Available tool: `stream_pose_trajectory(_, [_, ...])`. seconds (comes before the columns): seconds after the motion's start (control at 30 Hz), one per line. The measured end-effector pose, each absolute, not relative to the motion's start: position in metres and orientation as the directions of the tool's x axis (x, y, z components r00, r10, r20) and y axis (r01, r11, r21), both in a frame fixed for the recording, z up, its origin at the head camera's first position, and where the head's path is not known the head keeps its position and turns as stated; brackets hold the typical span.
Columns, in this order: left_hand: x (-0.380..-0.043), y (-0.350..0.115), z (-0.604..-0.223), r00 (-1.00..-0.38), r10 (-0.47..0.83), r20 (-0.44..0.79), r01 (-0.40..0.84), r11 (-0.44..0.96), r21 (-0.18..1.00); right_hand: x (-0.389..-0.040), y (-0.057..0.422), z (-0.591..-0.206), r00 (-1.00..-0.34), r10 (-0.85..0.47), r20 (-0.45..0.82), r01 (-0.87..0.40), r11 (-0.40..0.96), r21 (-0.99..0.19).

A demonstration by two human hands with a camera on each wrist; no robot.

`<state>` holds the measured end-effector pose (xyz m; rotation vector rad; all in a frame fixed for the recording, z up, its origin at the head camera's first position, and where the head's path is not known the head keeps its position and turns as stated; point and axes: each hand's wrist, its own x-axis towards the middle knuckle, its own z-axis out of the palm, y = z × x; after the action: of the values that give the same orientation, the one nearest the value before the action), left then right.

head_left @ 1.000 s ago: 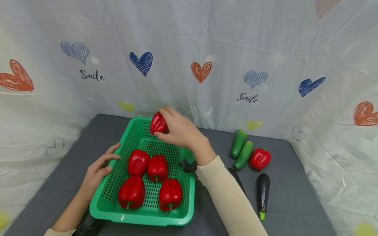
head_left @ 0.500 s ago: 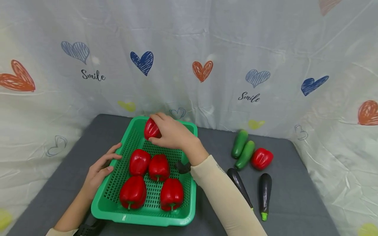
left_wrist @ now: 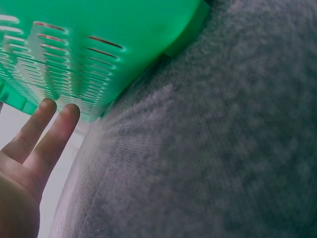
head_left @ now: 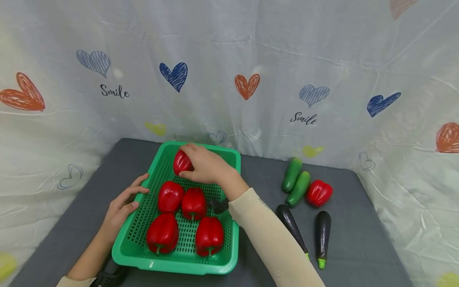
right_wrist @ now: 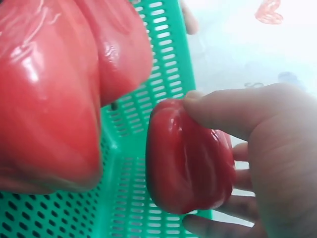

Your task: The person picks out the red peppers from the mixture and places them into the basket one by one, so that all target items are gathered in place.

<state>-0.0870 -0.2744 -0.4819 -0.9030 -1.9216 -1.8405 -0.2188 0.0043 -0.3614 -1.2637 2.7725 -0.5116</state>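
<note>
While four peppers sit in the basket, a fifth hangs in the right hand's grip above its far end.

As the right hand [head_left: 206, 167] curls thumb and fingers around the red pepper [head_left: 182, 162], pinching it just over the far left part of the green basket [head_left: 229, 239], the wrist view shows the pepper [right_wrist: 188, 158] not yet resting on the mesh floor. The left hand [head_left: 122, 205] lies against the basket's left wall, fingers straight and relaxed, gripping nothing. Four red peppers [head_left: 194, 204] already stand in two rows at the near end. To the right on the grey counter [head_left: 351, 239], one more red pepper [head_left: 318, 193] waits beside two cucumbers [head_left: 296, 181] and two eggplants [head_left: 322, 233]. By this reckoning the pepper sorting is mostly done: this one to set down, one to fetch.
</note>
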Motion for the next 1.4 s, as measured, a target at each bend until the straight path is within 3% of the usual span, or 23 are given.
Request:
stream_pose_trajectory(0.53, [-0.088,-0.273,-0.484,-0.725,0.214,0.654,0.66,-0.054,0.749,-0.225,0.002,-0.386,-0.632,-0.775,0.009,-0.705,0.57,-0.422])
stream_pose_trajectory(1.4, [-0.09,-0.275,-0.487,-0.733,0.211,0.647,0.652,-0.053,0.756,-0.227,-0.003,-0.396,-0.66,-0.751,-0.021,-0.661,0.594,-0.458])
